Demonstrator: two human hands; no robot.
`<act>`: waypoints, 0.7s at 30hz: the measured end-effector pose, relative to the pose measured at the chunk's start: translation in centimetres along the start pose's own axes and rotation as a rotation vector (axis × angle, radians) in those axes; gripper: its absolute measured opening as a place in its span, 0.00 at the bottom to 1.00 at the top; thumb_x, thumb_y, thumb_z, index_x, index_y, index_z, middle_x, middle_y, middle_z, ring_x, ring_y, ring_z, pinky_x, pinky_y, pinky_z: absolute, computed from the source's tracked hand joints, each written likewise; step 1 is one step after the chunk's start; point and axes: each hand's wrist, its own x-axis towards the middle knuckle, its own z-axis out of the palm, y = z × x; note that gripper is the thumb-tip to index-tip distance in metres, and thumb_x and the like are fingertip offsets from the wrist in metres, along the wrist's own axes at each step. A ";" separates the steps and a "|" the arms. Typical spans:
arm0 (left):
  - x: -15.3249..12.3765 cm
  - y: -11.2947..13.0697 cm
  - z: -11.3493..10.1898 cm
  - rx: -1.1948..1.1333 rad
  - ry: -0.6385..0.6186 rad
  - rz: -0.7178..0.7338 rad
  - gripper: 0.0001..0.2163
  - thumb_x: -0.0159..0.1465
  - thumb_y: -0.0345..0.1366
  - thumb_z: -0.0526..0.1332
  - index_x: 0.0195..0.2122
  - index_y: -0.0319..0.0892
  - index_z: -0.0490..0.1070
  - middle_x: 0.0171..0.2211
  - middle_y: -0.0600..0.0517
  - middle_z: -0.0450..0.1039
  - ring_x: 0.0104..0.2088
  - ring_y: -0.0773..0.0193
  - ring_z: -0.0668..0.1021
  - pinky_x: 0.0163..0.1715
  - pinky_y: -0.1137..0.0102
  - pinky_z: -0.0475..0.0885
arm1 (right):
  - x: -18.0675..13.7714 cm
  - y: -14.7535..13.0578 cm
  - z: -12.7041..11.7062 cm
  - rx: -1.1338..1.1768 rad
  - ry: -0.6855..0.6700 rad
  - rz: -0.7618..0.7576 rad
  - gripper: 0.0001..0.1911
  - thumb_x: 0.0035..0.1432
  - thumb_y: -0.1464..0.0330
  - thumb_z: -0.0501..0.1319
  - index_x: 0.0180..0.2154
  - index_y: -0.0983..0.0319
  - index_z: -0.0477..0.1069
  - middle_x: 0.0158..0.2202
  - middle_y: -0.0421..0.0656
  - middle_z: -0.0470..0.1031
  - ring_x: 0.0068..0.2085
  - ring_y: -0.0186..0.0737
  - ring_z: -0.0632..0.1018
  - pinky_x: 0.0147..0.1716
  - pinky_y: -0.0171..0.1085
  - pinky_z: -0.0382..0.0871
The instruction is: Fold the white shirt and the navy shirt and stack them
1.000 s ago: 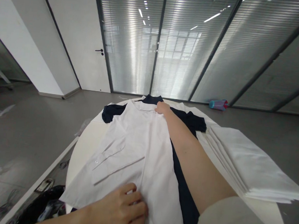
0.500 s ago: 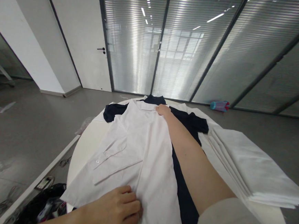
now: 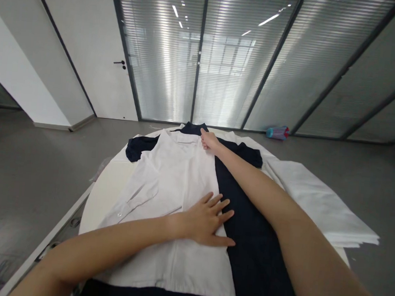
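A white shirt (image 3: 172, 164) with a folded-in sleeve lies on top of a dark navy garment (image 3: 254, 243). The navy collar and short sleeves stick out past the white shirt at the far end. My left hand (image 3: 208, 219) rests flat on the white shirt's right edge, fingers spread, with the fingertips reaching over the navy cloth. At the far end, my right hand (image 3: 209, 140) is closed at the white shirt's shoulder beside the collar, its fingers curled on the fabric. The exact grip of those fingers is partly hidden.
Everything lies on a round white table (image 3: 106, 195). Folded white cloth (image 3: 320, 198) is stacked at the right and overhangs the edge. A blue and red package (image 3: 277, 132) lies on the floor by the glass wall. A door (image 3: 89, 43) stands behind at left.
My left hand has moved from the near middle of the white shirt up and right to its edge, and its fingers have spread. My right hand stays by the collar. The view has shifted slightly.
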 end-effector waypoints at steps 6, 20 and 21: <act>-0.9 0.2 1.6 -0.015 0.020 -0.011 0.37 0.67 0.60 0.52 0.67 0.36 0.59 0.68 0.34 0.57 0.68 0.38 0.59 0.65 0.45 0.53 | -9.8 2.3 -0.3 0.820 -0.456 0.266 0.31 0.71 0.47 0.37 0.24 0.60 0.56 0.16 0.33 0.53 0.15 0.28 0.55 0.14 0.27 0.49; -2.9 4.4 1.0 -0.017 0.006 0.202 0.33 0.69 0.58 0.49 0.69 0.44 0.57 0.69 0.36 0.55 0.68 0.41 0.61 0.64 0.45 0.53 | -7.1 5.3 0.4 0.745 -0.120 0.212 0.33 0.71 0.49 0.29 0.42 0.62 0.65 0.39 0.53 0.78 0.40 0.41 0.82 0.39 0.40 0.78; -2.9 4.5 1.0 -0.015 0.010 0.197 0.33 0.69 0.58 0.50 0.69 0.44 0.57 0.69 0.36 0.55 0.68 0.41 0.61 0.64 0.45 0.53 | -5.7 5.1 0.3 0.556 -0.026 0.177 0.31 0.73 0.53 0.30 0.43 0.62 0.65 0.40 0.52 0.78 0.39 0.39 0.82 0.38 0.37 0.78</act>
